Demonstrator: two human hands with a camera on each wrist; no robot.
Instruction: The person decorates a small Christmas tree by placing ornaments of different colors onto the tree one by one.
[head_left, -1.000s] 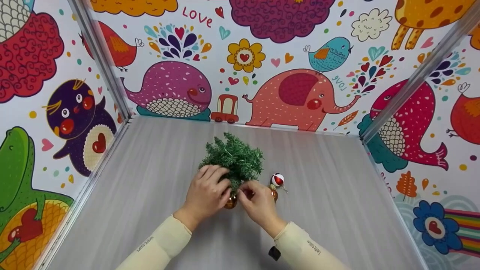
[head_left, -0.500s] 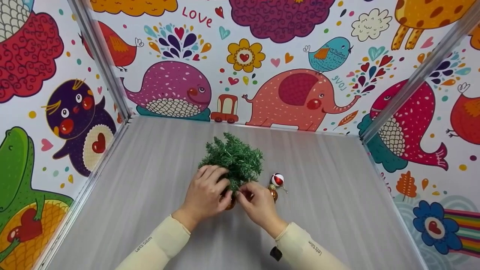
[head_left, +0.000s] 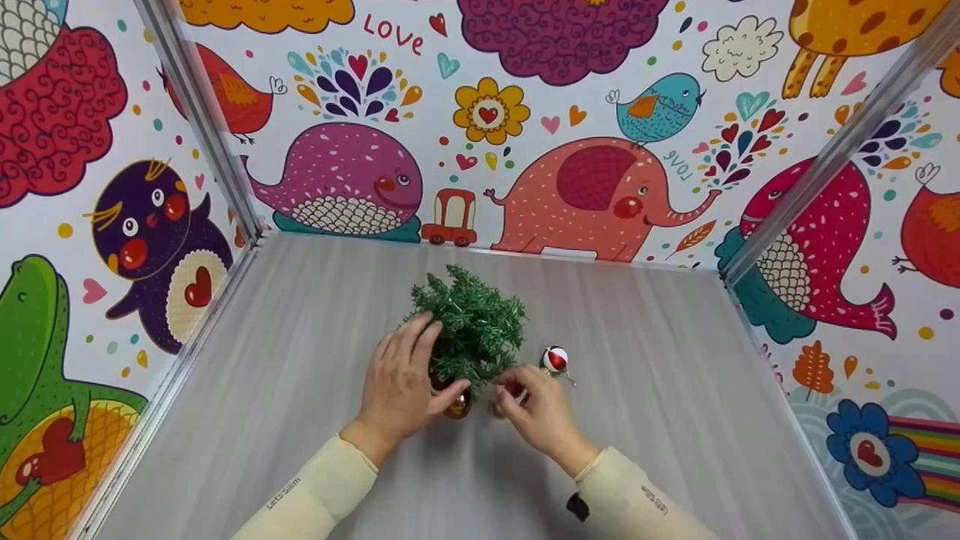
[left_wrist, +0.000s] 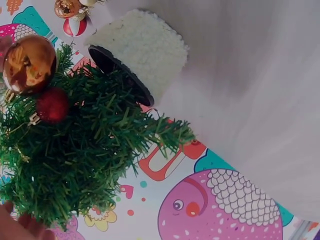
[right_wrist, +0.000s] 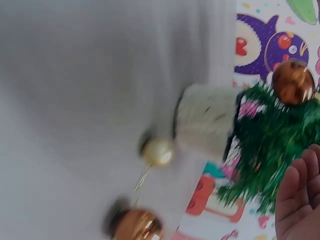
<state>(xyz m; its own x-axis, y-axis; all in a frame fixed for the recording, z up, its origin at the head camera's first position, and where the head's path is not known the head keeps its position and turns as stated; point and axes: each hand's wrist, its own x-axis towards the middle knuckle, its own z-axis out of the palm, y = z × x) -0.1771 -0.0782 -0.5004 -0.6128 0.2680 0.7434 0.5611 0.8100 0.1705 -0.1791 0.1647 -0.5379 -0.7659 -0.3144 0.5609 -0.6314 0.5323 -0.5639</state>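
The left hand (head_left: 396,381) is spread, released, left of one green tinsel tree (head_left: 474,319); the right hand (head_left: 541,414) is loosely curled, its grasp indiscernible. Upright on the grey table (head_left: 660,375), tip up, the tree is hung with one copper ball (left_wrist: 30,64) and one red ball (left_wrist: 52,105); right of it, one red-and-white ball (head_left: 555,359) is seen.

From above, at the person's head, the table (head_left: 315,315) is faced forward and down, with the left hand (head_left: 397,379), the right hand (head_left: 536,412) and the tree (head_left: 472,319) taken in from farthest off. By the left wrist camera the tree is viewed close up and nearly upside down; by the right, close and turned sideways. The white pot (left_wrist: 145,50) is shared by both wrist views. The printed purple whale (head_left: 345,176) is shared by head and left wrist, the printed penguin (head_left: 165,255) by head and right wrist.
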